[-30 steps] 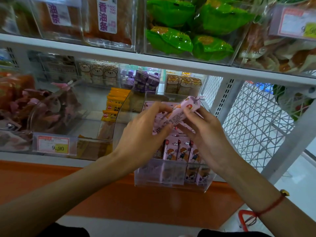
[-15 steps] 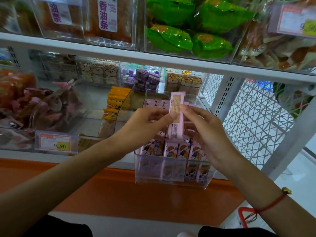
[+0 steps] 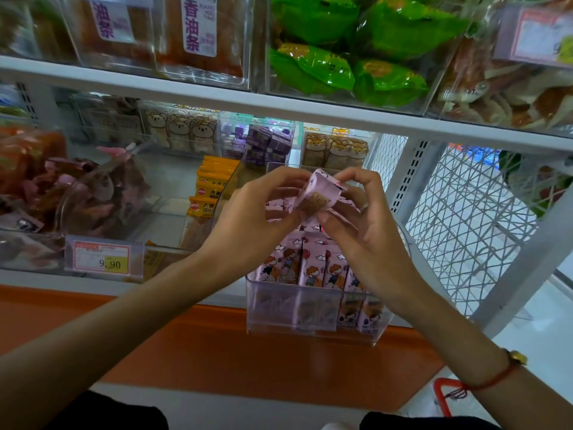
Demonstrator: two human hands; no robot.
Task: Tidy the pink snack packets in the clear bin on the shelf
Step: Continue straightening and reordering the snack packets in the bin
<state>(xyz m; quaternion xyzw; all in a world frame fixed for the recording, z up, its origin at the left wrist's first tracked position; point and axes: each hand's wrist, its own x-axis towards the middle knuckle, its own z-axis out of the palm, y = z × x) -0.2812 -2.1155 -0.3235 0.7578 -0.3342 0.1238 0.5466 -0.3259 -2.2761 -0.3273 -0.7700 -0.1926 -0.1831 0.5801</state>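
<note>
Holding one pink packet between both hands, just above the bin. Left hand pinches its left side, right hand pinches the right; hands close together, both clamped on the same packet, neither free.

Key relation: packet sits between the fingertips, directly over the bin's middle. Its long axis looks to run away from the camera and slightly up, near end facing the lens with the brown snack visible through the wrapper. Packets in the bin below stand upright. So my read is that the held one needs tipping to vertical before it drops in. Both hands equally near; the right is over the bin's right half, the left over its left edge.

Containers:
- Bin: clear, straight below the hands, front row of upright pink packets face-out, more pink ones loose behind, under the hands. Back rows mostly hidden by the hands.
- Left of left hand: yellow packets stacked in a clear bin.
- Beyond the hands: purple boxes.
- Above: green bags in a bin on the upper shelf.

Task looks part done: front row neat, the rest not.
</note>
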